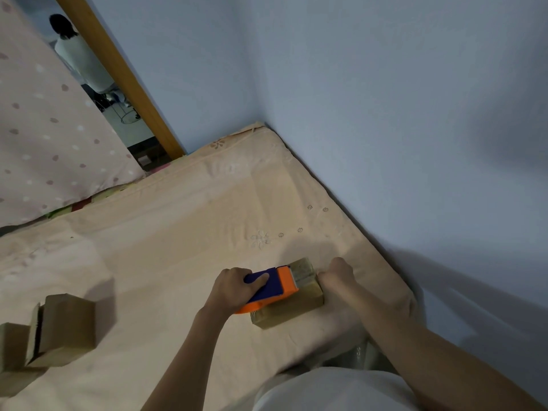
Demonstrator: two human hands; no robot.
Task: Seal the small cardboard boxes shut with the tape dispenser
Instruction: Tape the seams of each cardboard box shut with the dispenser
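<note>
A small brown cardboard box [292, 304] is seen lying flat on the bed, near its right edge by the wall. A tape dispenser [274, 287], blue in the body with orange at its front and underside, is set on top of the box, tilted, with its orange front towards the far end. More small brown boxes [56, 332] are gathered at the left edge of the view, well apart from the first; one of them is stood upright.
</note>
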